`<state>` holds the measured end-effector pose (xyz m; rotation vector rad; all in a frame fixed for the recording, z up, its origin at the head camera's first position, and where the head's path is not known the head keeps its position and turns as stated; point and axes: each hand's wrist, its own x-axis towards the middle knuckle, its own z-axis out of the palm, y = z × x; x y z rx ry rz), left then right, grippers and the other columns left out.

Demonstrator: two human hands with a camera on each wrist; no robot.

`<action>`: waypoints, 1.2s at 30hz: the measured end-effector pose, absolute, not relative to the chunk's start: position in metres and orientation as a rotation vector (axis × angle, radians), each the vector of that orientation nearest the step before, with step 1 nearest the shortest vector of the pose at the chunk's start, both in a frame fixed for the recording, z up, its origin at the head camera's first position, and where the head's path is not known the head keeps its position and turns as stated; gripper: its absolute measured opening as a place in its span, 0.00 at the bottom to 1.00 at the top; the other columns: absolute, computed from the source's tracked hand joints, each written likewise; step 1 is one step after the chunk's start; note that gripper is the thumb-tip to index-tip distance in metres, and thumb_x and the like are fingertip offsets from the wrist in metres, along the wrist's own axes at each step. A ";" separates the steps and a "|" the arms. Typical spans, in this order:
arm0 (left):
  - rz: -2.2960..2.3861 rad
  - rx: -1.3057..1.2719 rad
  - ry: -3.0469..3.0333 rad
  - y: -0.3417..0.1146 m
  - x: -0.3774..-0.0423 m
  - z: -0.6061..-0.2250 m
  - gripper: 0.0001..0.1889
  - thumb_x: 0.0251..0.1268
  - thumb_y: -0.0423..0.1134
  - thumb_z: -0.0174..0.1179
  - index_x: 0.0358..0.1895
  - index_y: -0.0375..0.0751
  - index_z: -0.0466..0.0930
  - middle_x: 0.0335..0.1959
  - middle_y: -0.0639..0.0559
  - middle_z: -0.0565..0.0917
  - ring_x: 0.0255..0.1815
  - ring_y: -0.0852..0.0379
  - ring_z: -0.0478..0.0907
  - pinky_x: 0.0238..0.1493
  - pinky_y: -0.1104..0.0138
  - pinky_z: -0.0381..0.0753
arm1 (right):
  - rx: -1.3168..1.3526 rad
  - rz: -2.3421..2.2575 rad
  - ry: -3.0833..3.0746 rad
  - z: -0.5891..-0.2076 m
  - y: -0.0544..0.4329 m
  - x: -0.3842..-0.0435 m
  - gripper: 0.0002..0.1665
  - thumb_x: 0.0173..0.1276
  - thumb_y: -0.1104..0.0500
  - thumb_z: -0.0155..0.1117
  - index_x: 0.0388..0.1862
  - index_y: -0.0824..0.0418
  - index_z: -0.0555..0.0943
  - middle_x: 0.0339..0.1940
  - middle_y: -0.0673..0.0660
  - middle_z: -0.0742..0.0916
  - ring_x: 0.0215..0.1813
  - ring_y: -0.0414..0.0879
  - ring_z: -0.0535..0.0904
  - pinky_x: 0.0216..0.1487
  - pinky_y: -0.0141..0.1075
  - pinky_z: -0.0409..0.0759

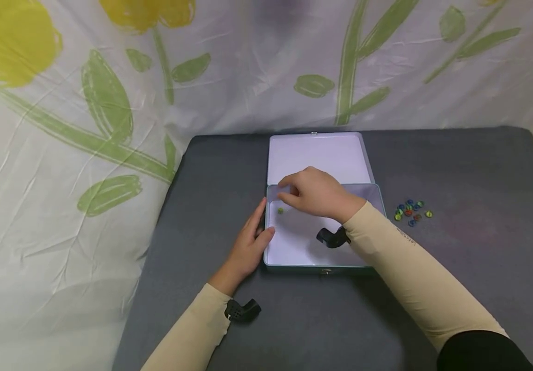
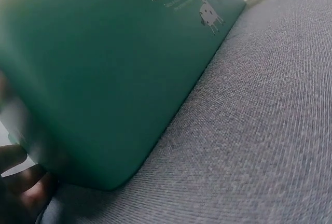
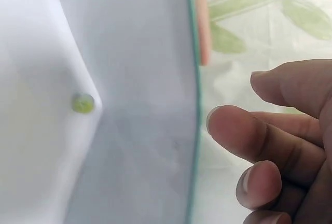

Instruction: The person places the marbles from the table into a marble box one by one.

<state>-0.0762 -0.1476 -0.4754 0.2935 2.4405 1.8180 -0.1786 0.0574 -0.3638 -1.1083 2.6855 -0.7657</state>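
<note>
Beige-sleeved right hand (image 1: 317, 193) over the rear left part of a shallow tin-like box (image 1: 294, 250); thumb and bent fingertips apart, nothing between them (right wrist view makes the gap plain). Small yellow-green piece (image 1: 280, 211) on the box floor by the rear left corner, near those fingertips but not touching. Left hand (image 1: 248, 245) along the box's left side: index finger straight against the outer wall, thumb over the rim, lower fingers partly hidden; can't tell how hard they press.

Right hand, forearm and a black wrist camera (image 1: 333, 238) block part of the box's rear wall, floor and right front corner from the head view. Lid (image 1: 319, 157) laid back behind, pale inside. Small latch (image 1: 326, 271) at the front edge.

Right of the box, loose on the table: a cluster of small pieces (image 1: 409, 210), blue, green, yellow, reddish (too small for exact shape). Second wrist camera (image 1: 243, 310) on the left arm.

Left wrist view only: smooth dark green outer wall, rounded corner, white giraffe print (image 2: 209, 15) and lettering under the latch. Same view shows ribbed weave on the grey table cloth (image 1: 294, 319). Behind, creased pale sheet (image 1: 248, 93) with yellow flowers and green leaves.
</note>
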 end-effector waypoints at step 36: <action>1.866 0.293 2.433 -0.145 -0.077 -0.480 0.37 0.81 0.42 0.52 0.87 0.50 0.50 0.85 0.42 0.55 0.65 0.38 0.77 0.60 0.48 0.79 | -0.456 -1.028 2.917 -0.356 0.206 -0.156 0.18 0.78 0.51 0.65 0.56 0.61 0.88 0.23 0.54 0.80 0.22 0.48 0.71 0.29 0.38 0.71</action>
